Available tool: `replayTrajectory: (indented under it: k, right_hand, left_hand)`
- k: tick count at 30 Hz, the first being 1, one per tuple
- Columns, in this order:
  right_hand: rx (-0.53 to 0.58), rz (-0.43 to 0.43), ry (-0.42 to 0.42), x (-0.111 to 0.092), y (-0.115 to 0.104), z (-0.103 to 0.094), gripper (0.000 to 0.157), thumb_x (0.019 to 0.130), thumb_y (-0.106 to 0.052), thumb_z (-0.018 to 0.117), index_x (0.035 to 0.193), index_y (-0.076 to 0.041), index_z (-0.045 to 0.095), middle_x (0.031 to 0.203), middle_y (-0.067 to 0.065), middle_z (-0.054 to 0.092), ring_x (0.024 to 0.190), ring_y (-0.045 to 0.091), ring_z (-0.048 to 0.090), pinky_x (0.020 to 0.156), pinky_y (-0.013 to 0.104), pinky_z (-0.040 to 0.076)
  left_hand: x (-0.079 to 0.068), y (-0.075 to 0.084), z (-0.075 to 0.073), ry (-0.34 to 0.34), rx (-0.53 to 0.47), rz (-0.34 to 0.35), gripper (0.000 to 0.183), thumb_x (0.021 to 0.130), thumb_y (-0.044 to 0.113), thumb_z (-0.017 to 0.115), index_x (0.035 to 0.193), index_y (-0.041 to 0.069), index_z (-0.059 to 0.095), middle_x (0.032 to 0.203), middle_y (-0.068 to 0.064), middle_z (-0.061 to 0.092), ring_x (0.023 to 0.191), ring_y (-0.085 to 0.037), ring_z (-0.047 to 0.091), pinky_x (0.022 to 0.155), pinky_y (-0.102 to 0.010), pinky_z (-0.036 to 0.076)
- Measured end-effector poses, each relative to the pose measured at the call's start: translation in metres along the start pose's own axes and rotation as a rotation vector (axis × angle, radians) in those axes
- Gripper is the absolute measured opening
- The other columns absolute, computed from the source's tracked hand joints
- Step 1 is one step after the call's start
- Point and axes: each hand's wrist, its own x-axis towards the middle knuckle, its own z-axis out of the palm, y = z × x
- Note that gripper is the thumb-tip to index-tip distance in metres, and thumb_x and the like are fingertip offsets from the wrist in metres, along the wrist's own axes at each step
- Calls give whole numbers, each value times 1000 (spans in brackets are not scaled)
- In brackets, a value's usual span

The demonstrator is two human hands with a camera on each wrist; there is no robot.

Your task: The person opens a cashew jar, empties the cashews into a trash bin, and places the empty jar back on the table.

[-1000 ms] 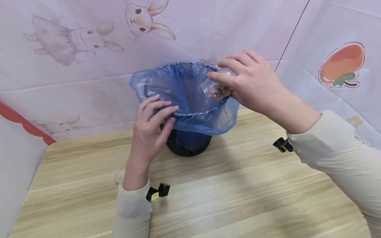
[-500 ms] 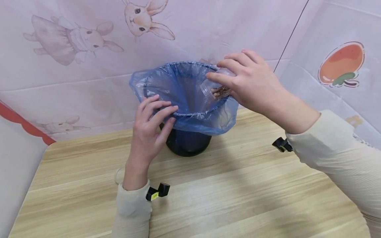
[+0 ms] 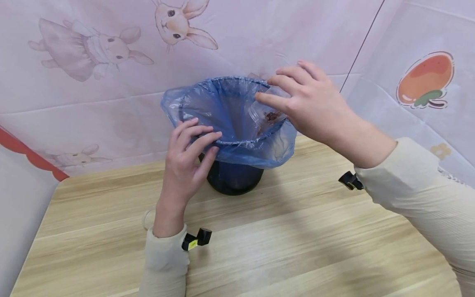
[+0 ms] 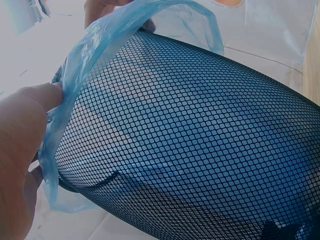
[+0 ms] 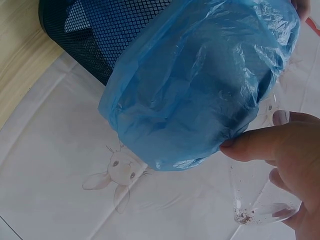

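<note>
A black mesh wastebasket (image 3: 234, 181) stands upright, lined with a blue plastic bag (image 3: 256, 156) folded out over its rim. My left hand (image 3: 185, 156) grips the rim on the near left side, thumb outside and fingers over the bag; the left wrist view shows the thumb (image 4: 42, 95) against the plastic. My right hand (image 3: 315, 103) holds a clear plastic jar (image 5: 255, 187) tipped sideways, its mouth over the basket's opening at the right. Brown bits (image 3: 272, 116) lie in the jar and spill toward the bag. A few crumbs (image 5: 244, 216) cling near the jar's base.
The basket stands on a light wooden table (image 3: 297, 247), close to a wall covering (image 3: 111, 103) printed with rabbits. A second wall panel (image 3: 389, 62) with an orange fruit print rises at the right. Black camera mounts (image 3: 196, 239) sit on both sleeves.
The jar has tipped further and its brown bits have slid out into the bag, leaving only a little inside. My right hand shifted slightly left; my left hand stayed still.
</note>
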Motion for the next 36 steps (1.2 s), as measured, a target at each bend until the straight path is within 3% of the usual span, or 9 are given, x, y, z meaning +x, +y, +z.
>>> replayTrajectory:
  k: [6, 23, 36]
  right_hand:
    - [-43, -23, 16, 2, -3, 1, 53, 88, 11, 62, 128, -23, 69, 129, 14, 65, 126, 33, 54, 111, 56, 36]
    - [-93, -109, -42, 5, -7, 0, 55, 85, 12, 67, 129, -21, 67, 132, 16, 62, 132, 33, 49, 119, 51, 26]
    - [-243, -252, -49, 12, -14, 1, 49, 85, 8, 70, 126, -18, 70, 129, 14, 65, 132, 32, 49, 120, 49, 24]
  left_hand:
    - [0, 1, 0, -3, -1, -6, 24, 97, 22, 64, 117, 13, 74, 120, -14, 67, 131, -36, 49, 118, -57, 24]
    - [1, 0, 0, -1, -8, -2, 24, 97, 22, 64, 117, 13, 74, 119, -14, 67, 131, -36, 49, 117, -58, 25]
    - [1, 0, -1, -2, -14, -4, 24, 97, 22, 64, 117, 13, 74, 119, -14, 67, 131, -36, 49, 118, -57, 24]
